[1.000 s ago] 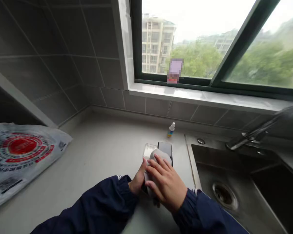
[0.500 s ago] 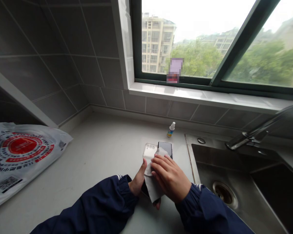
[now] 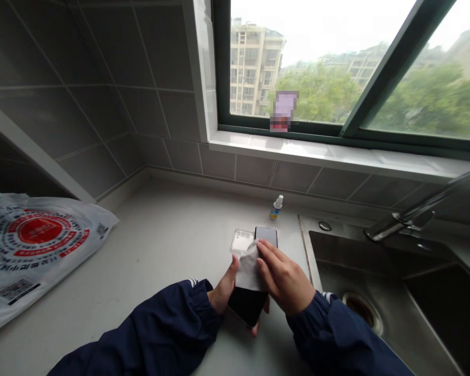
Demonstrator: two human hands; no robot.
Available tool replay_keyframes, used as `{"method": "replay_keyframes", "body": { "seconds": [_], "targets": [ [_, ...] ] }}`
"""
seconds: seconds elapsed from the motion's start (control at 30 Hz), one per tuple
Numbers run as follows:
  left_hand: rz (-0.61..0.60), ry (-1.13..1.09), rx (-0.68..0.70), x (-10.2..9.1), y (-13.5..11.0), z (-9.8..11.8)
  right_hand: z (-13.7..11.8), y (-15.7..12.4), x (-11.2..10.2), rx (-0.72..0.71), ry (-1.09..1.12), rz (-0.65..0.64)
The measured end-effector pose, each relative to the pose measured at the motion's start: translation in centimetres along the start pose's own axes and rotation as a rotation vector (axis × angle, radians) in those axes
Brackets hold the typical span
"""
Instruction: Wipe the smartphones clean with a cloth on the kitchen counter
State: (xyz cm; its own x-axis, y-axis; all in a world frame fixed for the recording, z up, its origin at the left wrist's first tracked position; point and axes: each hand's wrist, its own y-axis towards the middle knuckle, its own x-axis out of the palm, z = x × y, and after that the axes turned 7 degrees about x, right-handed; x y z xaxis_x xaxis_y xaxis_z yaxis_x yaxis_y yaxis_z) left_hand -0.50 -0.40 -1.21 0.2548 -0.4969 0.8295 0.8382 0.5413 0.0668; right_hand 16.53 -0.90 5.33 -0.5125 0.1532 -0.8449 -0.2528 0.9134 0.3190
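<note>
Pale cloth lies across the middle of the phone, which rests slantwise on the counter, just left of the sink.

1. Left hand: you clasp the phone by its left edge. The thumb runs up beside the cloth, and one fingertip shows under the phone's near end. The other fingers are hidden beneath it.
2. Right hand: your fingers are straight, pressed together and laid flat on the cloth's right side, over the phone's far half. The thumb is out of sight, so you cannot tell whether it also pinches the cloth.
3. Phone surface: dark glass shows bare at the far end and at the near end. The cloth hides the stretch between them.
4. Clear case: it lies off the phone, flat on the counter, touching or just beside the phone's far left corner.
5. Bottle: it stands upright and capped near the back wall, apart from both hands.
6. Bag: it lies well apart at the far left.

Status: wiping appears to be under way and not finished. Stripping the case is done. How clean the bare glass is cannot be read from this view. Both bare ends, and the case itself, look like the remaining work.
</note>
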Motion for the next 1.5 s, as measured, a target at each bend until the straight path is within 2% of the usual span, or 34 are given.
{"method": "replay_keyframes", "body": {
  "seconds": [0.13,0.27,0.63,0.83,1.0,1.07,1.27,1.5],
  "targets": [
    [0.043,0.025,-0.050,0.7,-0.2,0.6,0.2,0.2,-0.7,0.081,0.002,0.006],
    [0.022,0.044,-0.071,0.8,-0.2,0.7,0.4,0.2,-1.2,0.139,-0.002,0.004],
    [-0.009,-0.103,0.029,1.0,0.2,0.9,1.9,0.4,-1.4,0.195,0.073,-0.043],
    [-0.065,-0.143,0.100,1.5,0.5,1.1,2.5,0.6,-2.1,0.299,0.204,-0.054],
    [-0.108,-0.180,0.141,1.9,0.5,1.5,2.5,0.9,-2.6,0.361,0.397,-0.099],
    [-0.126,-0.203,0.123,1.6,0.4,1.7,2.6,1.1,-2.5,0.364,0.481,-0.131],
    [-0.148,-0.298,-0.045,0.8,-0.2,2.4,2.9,1.1,-2.2,0.322,0.634,-0.214],
    [-0.174,-0.317,-0.115,0.6,-0.4,2.6,3.1,1.2,-2.4,0.228,0.648,-0.259]
  ]
}}
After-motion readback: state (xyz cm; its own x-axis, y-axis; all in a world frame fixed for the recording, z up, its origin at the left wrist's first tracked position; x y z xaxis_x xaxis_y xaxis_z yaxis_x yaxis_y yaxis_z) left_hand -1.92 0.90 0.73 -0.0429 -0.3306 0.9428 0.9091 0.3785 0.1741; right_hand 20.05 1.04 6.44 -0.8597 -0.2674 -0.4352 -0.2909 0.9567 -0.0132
